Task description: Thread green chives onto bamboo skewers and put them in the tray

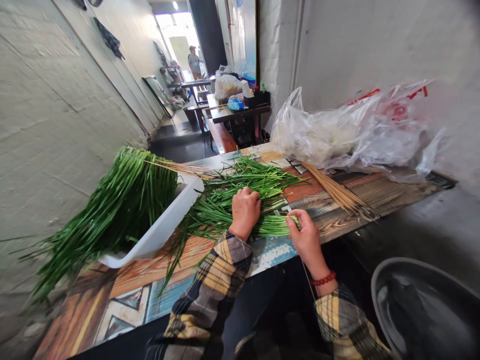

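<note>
My left hand [245,210] is closed, its fingers curled down over a bunch of green garlic chives [273,226] lying on the table. At the pale cut ends of that bunch, my right hand [305,239] pinches with thumb and fingers. A thin bamboo skewer [308,275] runs down from the right hand towards the sleeve; its tip among the stalks is hard to make out. Just beyond both hands lies a loose pile of chives [258,175]. To the left, skewered chives [127,195] are stacked thickly in a white tray [161,237], leaves hanging over its side.
A fan of bamboo skewers [333,190] lies right of the chives. Behind it, clear plastic bags [337,135] rest against the wall. A grey basin [378,285] stands below the patterned table [127,310] at right. Farther off are tables and a person [194,64] near the doorway.
</note>
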